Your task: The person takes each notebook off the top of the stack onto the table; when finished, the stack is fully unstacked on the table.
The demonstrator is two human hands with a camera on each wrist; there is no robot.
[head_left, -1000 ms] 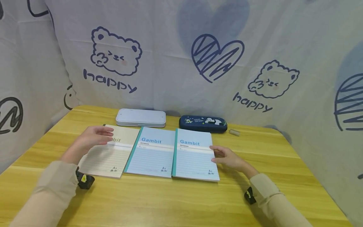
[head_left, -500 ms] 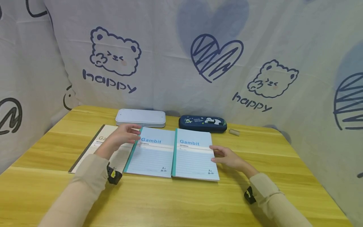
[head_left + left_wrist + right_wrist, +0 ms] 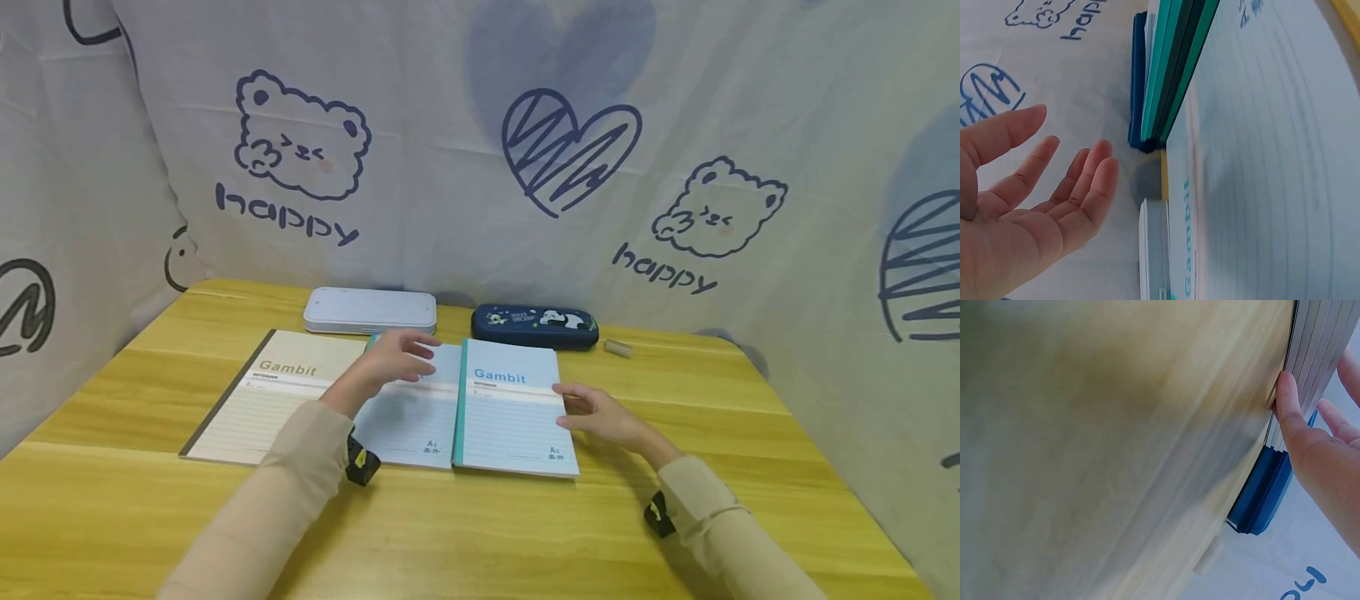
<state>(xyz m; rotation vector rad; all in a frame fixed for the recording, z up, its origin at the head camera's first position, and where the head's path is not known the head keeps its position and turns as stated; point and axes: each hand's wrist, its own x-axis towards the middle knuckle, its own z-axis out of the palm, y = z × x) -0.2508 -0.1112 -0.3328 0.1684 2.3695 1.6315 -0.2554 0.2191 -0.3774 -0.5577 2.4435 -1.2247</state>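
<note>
In the head view three groups of Gambit notebooks lie side by side. The beige notebook with a dark spine is at the left, and a single light-blue notebook is in the middle. At the right, a stack of light-blue notebooks shows several green spines in the left wrist view. My left hand hovers over the middle notebook, partly covering its title, its fingers spread and holding nothing. My right hand touches the right edge of the stack with thumb and fingertips, the fingers fairly straight.
Behind the notebooks lie a white pencil case and a dark blue panda pencil case. A small tan cylinder lies right of the panda case. A printed cloth hangs behind the wooden table.
My left hand has moved right, from over the beige notebook to over the middle light-blue one, uncovering the beige cover. The right hand and the notebooks have stayed in place.
</note>
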